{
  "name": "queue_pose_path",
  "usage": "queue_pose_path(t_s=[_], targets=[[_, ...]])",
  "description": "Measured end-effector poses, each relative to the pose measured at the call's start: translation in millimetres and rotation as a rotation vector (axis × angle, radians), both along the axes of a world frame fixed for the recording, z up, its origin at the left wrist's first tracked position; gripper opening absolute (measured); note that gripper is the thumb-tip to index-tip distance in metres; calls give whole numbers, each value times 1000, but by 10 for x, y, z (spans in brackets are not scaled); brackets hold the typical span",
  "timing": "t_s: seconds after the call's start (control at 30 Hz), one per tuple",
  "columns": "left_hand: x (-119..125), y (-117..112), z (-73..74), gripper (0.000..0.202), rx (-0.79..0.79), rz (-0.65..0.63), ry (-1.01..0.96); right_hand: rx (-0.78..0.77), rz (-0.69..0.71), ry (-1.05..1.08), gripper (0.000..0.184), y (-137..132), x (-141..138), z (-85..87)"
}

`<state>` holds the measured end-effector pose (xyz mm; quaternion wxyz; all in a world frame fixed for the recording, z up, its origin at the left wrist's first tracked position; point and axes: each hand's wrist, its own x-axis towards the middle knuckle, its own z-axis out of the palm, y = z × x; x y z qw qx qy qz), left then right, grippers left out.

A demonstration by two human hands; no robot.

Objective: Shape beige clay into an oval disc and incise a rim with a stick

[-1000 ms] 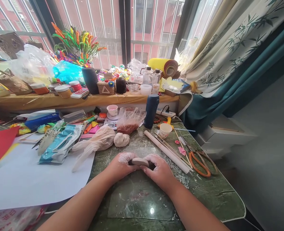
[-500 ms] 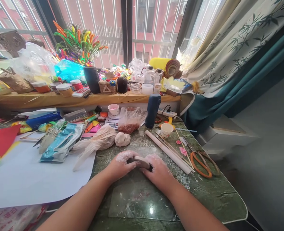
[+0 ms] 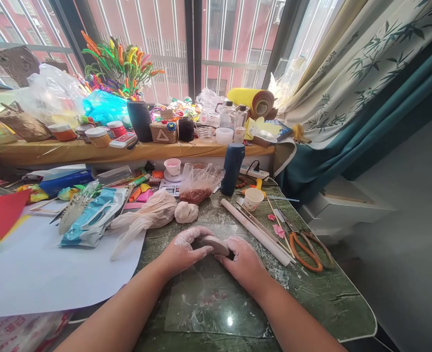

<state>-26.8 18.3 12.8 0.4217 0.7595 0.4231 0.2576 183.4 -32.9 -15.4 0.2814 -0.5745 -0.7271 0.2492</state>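
Green marbled tabletop [image 3: 333,313] is lying under everything, with white paper [image 3: 54,274] spreading left of a transparent sheet [image 3: 201,310]. Beyond that sheet, toward the left, a crumpled translucent plastic bag [image 3: 157,210] is slumping. Right of the sheet, a long pale rod [image 3: 256,232] is lying aslant, and farther right orange-handled scissors [image 3: 309,266] are resting. Over the sheet's far half, the powder-whitened left hand [image 3: 183,249] and right hand [image 3: 243,259] are curling inward, gripping one piece together. Just beyond the sheet, a white clay-like lump [image 3: 186,212] is sitting. Above the sheet, a grey clay-like disc [image 3: 216,244] is tilting between both hands' fingers.
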Motion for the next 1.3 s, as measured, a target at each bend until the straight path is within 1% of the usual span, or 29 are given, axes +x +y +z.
queue_pose_path(t_s=[0.03,0.13,0.23,0.33,0.47,0.53,0.73,0.97,1.03,1.1,1.13,1.17,1.23,1.3], targets=[[-3,4,-11,24,-3,1,-6,-2,-14,44,4,-5,7,14],[-17,23,-65,19,-19,36,-15,-60,-86,233,17,-16,30,64],[-24,35,-108,24,-26,57,-32,-148,-143,347,13,-19,54,100],[-18,32,-101,29,-14,33,-3,-93,-129,342,15,-17,67,105],[-9,35,-79,16,-6,14,55,-16,-104,327,13,-13,67,92],[-9,41,-84,15,-10,18,56,5,-103,315,14,-13,64,86],[-6,38,-76,13,-30,5,53,71,-30,353,13,-21,65,80],[12,18,-29,15,-47,-18,58,136,-19,387,17,-42,63,65],[14,15,-22,16,-50,-20,56,134,-47,412,17,-42,62,35],[15,10,-16,17,-55,-23,57,114,-73,465,29,-36,67,7],[15,7,-13,17,-58,-28,59,101,-65,483,35,-31,72,0],[14,3,-12,16,-61,-35,60,91,-42,490,36,-26,77,-1],[13,-4,-12,15,-64,-48,63,95,21,474,26,-19,87,16],[10,-9,-16,15,-67,-59,65,116,44,462,18,-21,90,45]])
